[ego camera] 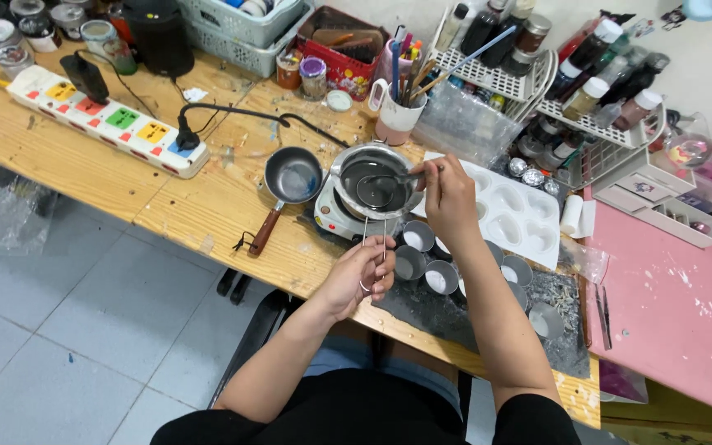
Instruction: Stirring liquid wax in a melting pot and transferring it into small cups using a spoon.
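Holding the thin wire handle [375, 247] in my left hand [356, 276], fingers curled tight around it, I keep the metal pot [377, 180] steady on the little white heater [335, 216] near the desk's front edge. My right hand [448, 198] pinches a spoon [405, 175] that dips into the pot. Small tin cups [419, 237] sit just beside, close to the front edge.
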